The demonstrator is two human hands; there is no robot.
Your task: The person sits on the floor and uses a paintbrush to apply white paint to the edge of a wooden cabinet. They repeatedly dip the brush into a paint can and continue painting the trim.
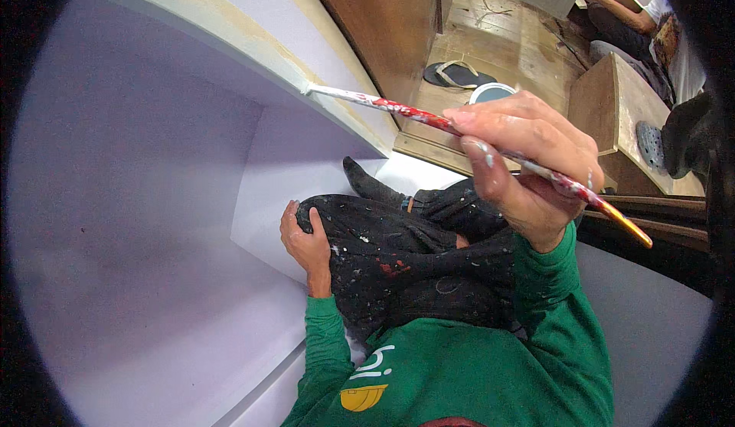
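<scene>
Between the thumb and fingers of my right hand (534, 163) is a thin, paint-spattered artist's paintbrush (416, 114) with a red handle. Its whitish tip touches or nearly touches the pale edge of a wall panel (241, 62), where yellowish strips run alongside. Dabs of light paint mark my thumb and fingers. My left hand (304, 243) rests on my bent knee, in black trousers (390, 255) spotted with paint, and holds no object. A smooth white-lilac recess (143, 157) lies to the left of my legs.
Beyond the panel stands a brown wooden door or board (379, 19). On the wood-look floor lie a flip-flop (459, 75) and a round container (491, 92), partly behind my right hand. A wooden box (603, 105) stands at right, with another person (626, 31) near it.
</scene>
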